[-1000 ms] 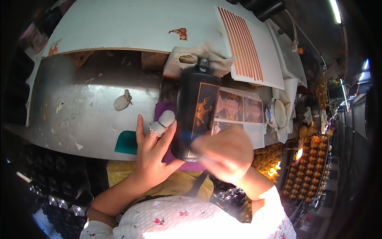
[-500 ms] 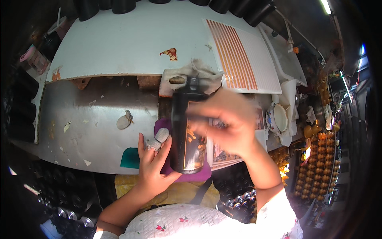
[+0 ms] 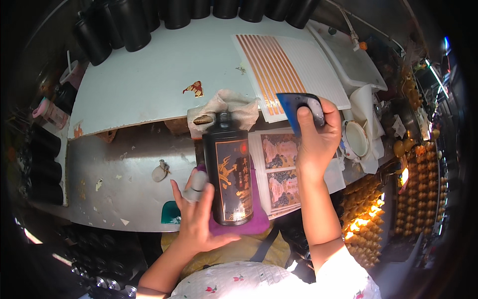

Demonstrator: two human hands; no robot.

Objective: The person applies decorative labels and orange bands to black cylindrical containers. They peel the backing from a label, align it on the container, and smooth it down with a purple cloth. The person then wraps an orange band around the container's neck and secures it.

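Observation:
A black bottle (image 3: pixel 211 174) lies on its back, its neck pointing away from me. A dark label (image 3: pixel 234 182) with gold edging and a gold figure covers its upper side. Against the bottle's lower left side rests my left hand (image 3: pixel 199 219), fingers spread and thumb stretched past the base; grey-white wrapping (image 3: pixel 195 187) covers one finger. Right of the bottle and above the table, my right hand (image 3: pixel 318 132) pinches a blue and black squeegee (image 3: pixel 294 107). Beneath the bottle is a purple cloth (image 3: pixel 256 224), and a crumpled whitish cloth (image 3: pixel 244 112) lies by its neck.
Printed label sheets (image 3: pixel 284 169) lie right of the bottle, with an orange-striped sheet (image 3: pixel 271 70) beyond. Black bottles (image 3: pixel 129 27) line the far edge. A teal scraper (image 3: pixel 171 213) sits at the near edge, and an enamel bowl (image 3: pixel 356 139) stands at the right.
My right hand has moved off the bottle to the right, and the squeegee now shows clearly in it. My left hand stays beside the bottle. The whole view has shifted somewhat.

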